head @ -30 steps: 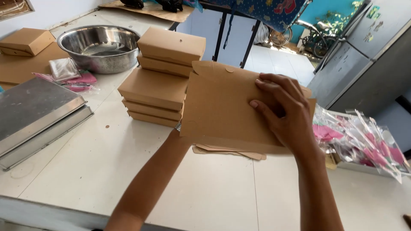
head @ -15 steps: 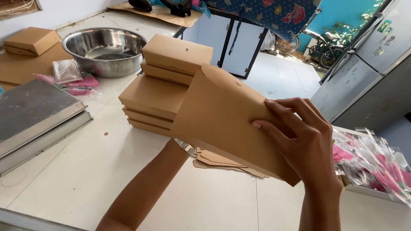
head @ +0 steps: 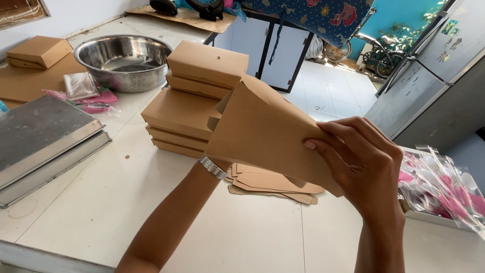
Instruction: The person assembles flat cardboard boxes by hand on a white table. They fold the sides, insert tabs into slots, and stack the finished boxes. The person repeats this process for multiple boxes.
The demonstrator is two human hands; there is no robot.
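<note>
I hold a flat brown cardboard box blank [head: 262, 131] tilted up above the white table [head: 101, 202]. My right hand [head: 361, 162] grips its right edge, fingers on the front face. My left hand is hidden behind the blank; only its forearm and a metal wristband [head: 212, 167] show. Under the blank lies a small pile of more flat blanks [head: 273, 184]. Just behind stand two stacks of folded brown boxes [head: 187, 96], the far stack taller.
A steel bowl [head: 124, 60] sits at the back left, with clear pink packets [head: 86, 93] beside it. Metal trays [head: 40, 139] lie at the left edge. Another brown box [head: 38, 50] rests on cardboard far left. Pink plastic-wrapped items [head: 439, 187] lie at right.
The blank has swung from facing me flat to tilted edge-on and bowed open. My right hand has shifted down and right along its edge.
</note>
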